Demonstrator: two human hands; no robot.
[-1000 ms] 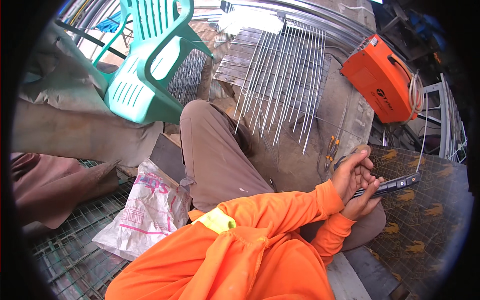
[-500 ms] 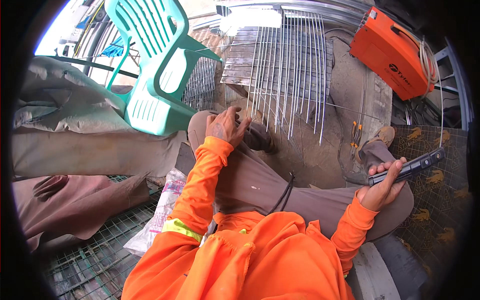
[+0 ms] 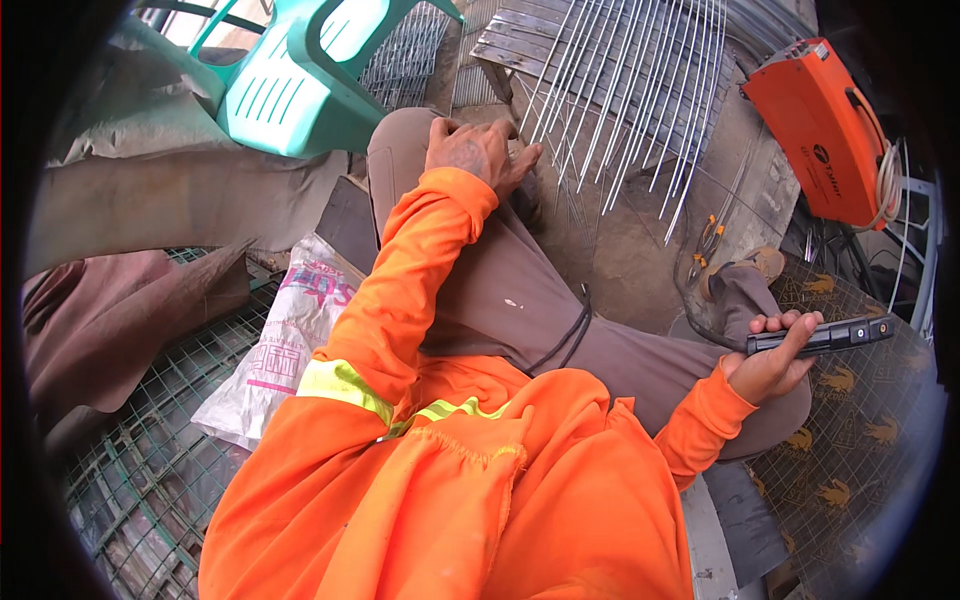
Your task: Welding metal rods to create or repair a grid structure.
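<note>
My left hand [image 3: 474, 156] rests on my raised left knee, its fingers apart and nothing in them. At the right, my right hand [image 3: 768, 368] is closed around the handle of a black welding electrode holder [image 3: 835, 336], above my right knee. A thin pale welding rod [image 3: 900, 235] stands up from the holder's far end. A dark cable [image 3: 700, 325] leads away from the handle's near end. My trousers [image 3: 540, 300] are brown, with a dark cord hanging at the lap.
An orange welding machine [image 3: 815, 130] stands far right. Long thin metal rods [image 3: 635, 95] lie across a slatted wooden table [image 3: 520, 45] ahead. Orange-handled pliers [image 3: 708, 240] lie on the ground. At the left are a green plastic chair [image 3: 285, 95], a printed sack [image 3: 280, 345] and green wire mesh [image 3: 150, 440].
My view has tilted down and turned, so the chair and table sit higher in the picture. The electrode holder is now held more level. My left hand stays on the knee.
</note>
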